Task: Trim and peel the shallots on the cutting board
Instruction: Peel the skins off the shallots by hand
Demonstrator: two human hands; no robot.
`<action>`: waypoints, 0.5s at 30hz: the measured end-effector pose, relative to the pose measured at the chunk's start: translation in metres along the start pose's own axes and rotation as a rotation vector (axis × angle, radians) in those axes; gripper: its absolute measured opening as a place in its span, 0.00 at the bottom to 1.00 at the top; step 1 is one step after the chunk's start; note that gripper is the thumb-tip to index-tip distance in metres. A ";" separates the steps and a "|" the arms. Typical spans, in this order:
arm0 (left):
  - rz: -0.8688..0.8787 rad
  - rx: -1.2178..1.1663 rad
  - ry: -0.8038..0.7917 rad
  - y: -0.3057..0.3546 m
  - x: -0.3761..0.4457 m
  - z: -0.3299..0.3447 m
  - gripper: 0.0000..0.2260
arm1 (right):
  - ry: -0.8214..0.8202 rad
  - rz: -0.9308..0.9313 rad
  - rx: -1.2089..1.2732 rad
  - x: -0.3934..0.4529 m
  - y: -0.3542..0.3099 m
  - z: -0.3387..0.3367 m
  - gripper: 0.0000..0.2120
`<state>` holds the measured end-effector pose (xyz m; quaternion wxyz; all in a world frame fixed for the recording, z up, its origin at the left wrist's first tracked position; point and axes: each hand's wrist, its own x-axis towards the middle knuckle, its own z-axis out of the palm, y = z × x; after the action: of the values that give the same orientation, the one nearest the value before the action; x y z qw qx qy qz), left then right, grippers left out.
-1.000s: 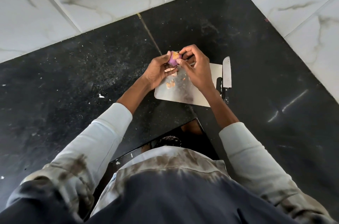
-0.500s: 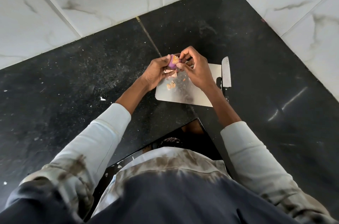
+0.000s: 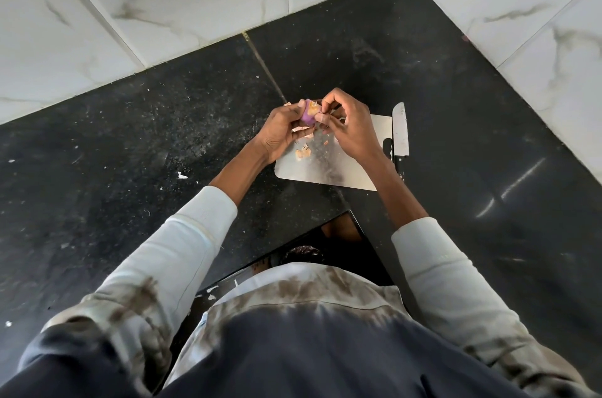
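I hold the shallot in the air over the far left corner of the board, my left hand curled round it. My right hand pinches a flap of skin at its side. To peel well, I judge I should pull the flap along the bulb, not outward, turning the shallot as it tears. Peels lie on the board; the knife rests along its right edge.
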<state>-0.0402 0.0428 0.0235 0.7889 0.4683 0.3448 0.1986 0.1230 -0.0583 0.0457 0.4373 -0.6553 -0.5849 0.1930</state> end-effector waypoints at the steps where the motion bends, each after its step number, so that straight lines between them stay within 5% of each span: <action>1: -0.008 -0.019 0.002 0.000 0.000 0.000 0.22 | 0.017 0.003 0.013 -0.001 -0.001 0.000 0.08; 15: -0.013 -0.167 0.007 -0.001 -0.002 0.001 0.15 | 0.100 0.063 -0.033 -0.001 -0.003 0.009 0.07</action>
<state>-0.0406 0.0399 0.0234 0.8253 0.3979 0.3329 0.2230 0.1144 -0.0566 0.0428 0.4487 -0.6895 -0.5444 0.1640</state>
